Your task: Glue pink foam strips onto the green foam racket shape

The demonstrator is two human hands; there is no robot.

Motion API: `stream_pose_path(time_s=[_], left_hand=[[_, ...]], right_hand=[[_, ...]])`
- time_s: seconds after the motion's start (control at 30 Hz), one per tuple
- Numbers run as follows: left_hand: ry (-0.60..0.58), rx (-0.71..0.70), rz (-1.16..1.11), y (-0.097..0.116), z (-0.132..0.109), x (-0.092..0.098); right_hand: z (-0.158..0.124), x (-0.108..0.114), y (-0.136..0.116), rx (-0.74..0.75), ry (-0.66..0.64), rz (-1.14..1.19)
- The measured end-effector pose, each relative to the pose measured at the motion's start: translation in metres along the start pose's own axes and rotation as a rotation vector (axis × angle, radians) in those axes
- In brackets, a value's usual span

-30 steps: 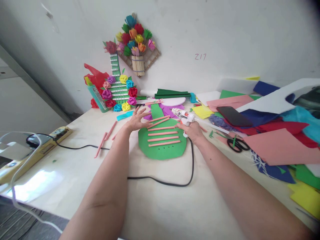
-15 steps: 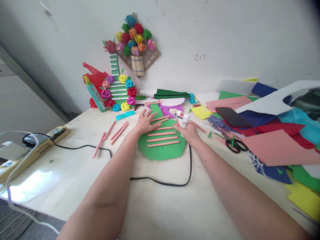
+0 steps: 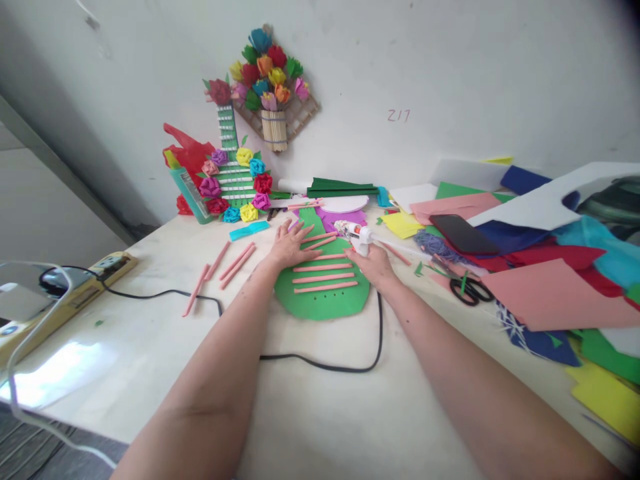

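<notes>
A green paper cutout shaped like a guitar (image 3: 325,308) lies flat on the table, with several pink paper sticks (image 3: 324,277) across it in rows. My left hand (image 3: 290,245) rests on its left side with the fingers spread, the thumb close to the upper sticks. In my right hand (image 3: 373,263) is a white hot glue gun (image 3: 357,237), its nozzle pointing left over the upper part of the cutout. A row of small dark dots shows below the lowest stick. Loose pink sticks (image 3: 237,265) lie to the left of the cutout.
A black cord (image 3: 320,365) loops across the table toward a power strip (image 3: 75,303) at left. A finished paper guitar with flowers (image 3: 236,177) leans at the back beside a glue bottle (image 3: 191,193). Scissors (image 3: 470,290), a phone (image 3: 463,233) and coloured paper (image 3: 555,293) cover the right.
The glue gun has shifted slightly left in my right hand. My left hand stays spread on the cutout, and the whole view has moved a little.
</notes>
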State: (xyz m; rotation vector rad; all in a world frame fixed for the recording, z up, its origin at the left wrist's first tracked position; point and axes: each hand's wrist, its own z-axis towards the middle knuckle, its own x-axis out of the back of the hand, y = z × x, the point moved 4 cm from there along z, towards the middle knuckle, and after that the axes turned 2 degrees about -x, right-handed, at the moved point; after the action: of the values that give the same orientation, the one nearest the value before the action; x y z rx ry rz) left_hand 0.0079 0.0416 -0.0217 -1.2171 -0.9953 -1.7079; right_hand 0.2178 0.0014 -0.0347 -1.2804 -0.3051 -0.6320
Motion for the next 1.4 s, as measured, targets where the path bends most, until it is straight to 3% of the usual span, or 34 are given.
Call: stream_pose_path(time_s=[0.7,1.2,1.4], left_hand=[[0.007,-0.042,0.094,0.004,-0.001,0.001],[-0.03,0.005,0.067,0.004,-0.001,0.001],[-0.013,0.087,0.018,-0.006,-0.003,0.01]], right_hand=[[-0.001,-0.002,-0.002,0.007,-0.027,-0.079],[-0.001,-0.004,-0.005,0.027,-0.08,-0.181],[-0.004,-0.001,-0.005,0.029,-0.065,-0.115]])
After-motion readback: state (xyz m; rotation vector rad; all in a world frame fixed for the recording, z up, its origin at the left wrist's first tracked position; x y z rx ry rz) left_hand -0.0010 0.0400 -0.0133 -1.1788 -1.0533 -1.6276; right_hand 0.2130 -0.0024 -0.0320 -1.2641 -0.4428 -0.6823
